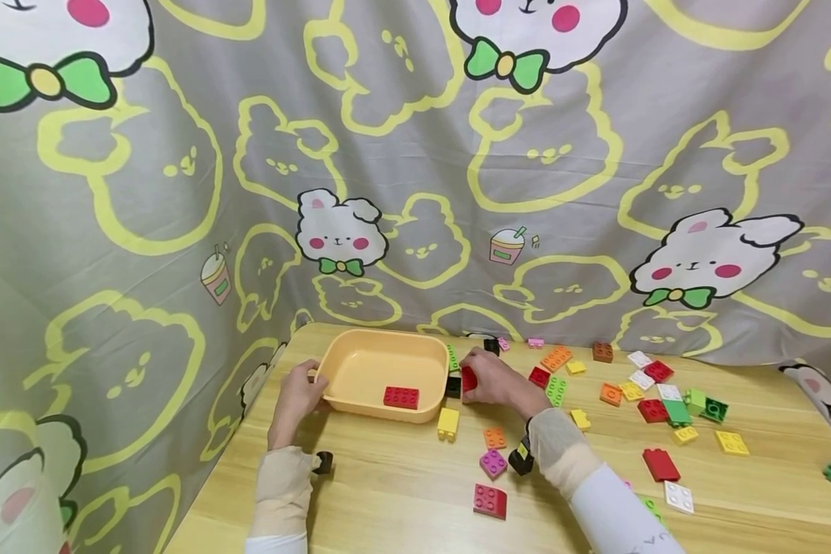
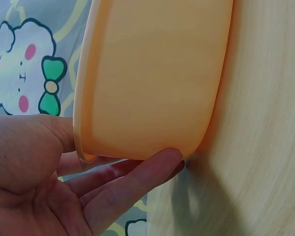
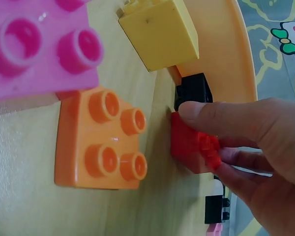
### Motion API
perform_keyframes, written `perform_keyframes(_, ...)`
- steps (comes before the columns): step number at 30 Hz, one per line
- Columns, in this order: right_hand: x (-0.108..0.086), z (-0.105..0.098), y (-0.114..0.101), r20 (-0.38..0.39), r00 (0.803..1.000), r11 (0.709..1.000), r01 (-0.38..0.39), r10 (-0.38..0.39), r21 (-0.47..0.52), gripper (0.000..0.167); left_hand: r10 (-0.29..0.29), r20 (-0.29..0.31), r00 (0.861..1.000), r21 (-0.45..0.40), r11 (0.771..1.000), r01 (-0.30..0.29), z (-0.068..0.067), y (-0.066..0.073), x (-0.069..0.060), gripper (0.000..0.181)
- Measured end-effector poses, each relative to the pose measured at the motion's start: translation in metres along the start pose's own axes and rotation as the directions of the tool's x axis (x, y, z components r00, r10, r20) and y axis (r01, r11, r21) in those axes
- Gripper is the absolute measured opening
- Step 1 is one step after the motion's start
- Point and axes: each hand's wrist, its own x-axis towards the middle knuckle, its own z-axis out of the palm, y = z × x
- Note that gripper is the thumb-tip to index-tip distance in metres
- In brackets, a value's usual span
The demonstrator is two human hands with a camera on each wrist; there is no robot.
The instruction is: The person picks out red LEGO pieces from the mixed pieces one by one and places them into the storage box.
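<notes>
A peach plastic basin (image 1: pixel 381 415) stands on the table, a red building brick (image 1: pixel 401 397) lying inside it. At its left end my left hand (image 1: pixel 299 398) grips the wall, thumb over the rim and fingers along the outside. In the left wrist view, the left hand (image 2: pixel 98 182) holds the basin's end (image 2: pixel 152 88). To the right of the basin, my right hand (image 1: pixel 492 377) pinches a red brick (image 1: pixel 468 380) between thumb and fingers. A black brick (image 3: pixel 192 88) sits between that red brick (image 3: pixel 187 142) and the basin, by the thumb of the right hand (image 3: pixel 255 132).
A yellow brick (image 1: pixel 448 423) stands in front of the basin. Nearer me lie an orange brick (image 1: pixel 495 438), a purple brick (image 1: pixel 493 462) and a red sloped brick (image 1: pixel 490 501). Many bricks, including a green one (image 1: pixel 679 413), are scattered rightward. A patterned curtain (image 1: pixel 402 169) hangs behind.
</notes>
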Motion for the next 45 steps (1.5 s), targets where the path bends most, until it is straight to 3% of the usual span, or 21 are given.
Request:
perform_keyframes(6, -0.003, -0.004, 0.000, 0.018, 1.000, 0.999, 0.016, -0.016, -0.040, 0.060, 0.009, 0.002, 1.000, -0.016, 1.000, -0.009, 0.000, -0.001, 0.000, 0.029)
perform_keyframes(10, -0.005, -0.006, 0.000, 0.031, 0.999, 0.999, -0.012, 0.014, -0.049, 0.060, 0.007, 0.001, 1.000, -0.033, 0.999, -0.007, 0.001, -0.003, -0.001, 0.029)
perform_keyframes(18, -0.018, -0.026, -0.003, -0.014, 0.998, 0.998, -0.058, 0.057, -0.020, 0.064, 0.007, 0.007, 1.000, -0.035, 0.999, -0.006, -0.001, -0.004, -0.001, 0.030)
perform_keyframes(28, -0.030, -0.055, -0.024, -0.119, 0.992, 0.997, 0.036, -0.044, -0.073, 0.056, 0.013, 0.005, 1.000, -0.019, 1.000, -0.013, -0.002, -0.003, 0.000, 0.030)
perform_keyframes(34, -0.022, -0.061, -0.047, -0.127, 0.988, 0.994, 0.084, -0.093, -0.073, 0.060, 0.017, 0.002, 1.000, -0.033, 0.999, -0.017, -0.001, -0.002, 0.000, 0.030)
perform_keyframes(45, 0.009, -0.053, -0.079, -0.074, 0.989, 0.990, 0.127, -0.131, -0.059, 0.061, 0.012, 0.001, 1.000, -0.045, 0.999, -0.012, 0.000, -0.003, 0.000, 0.029)
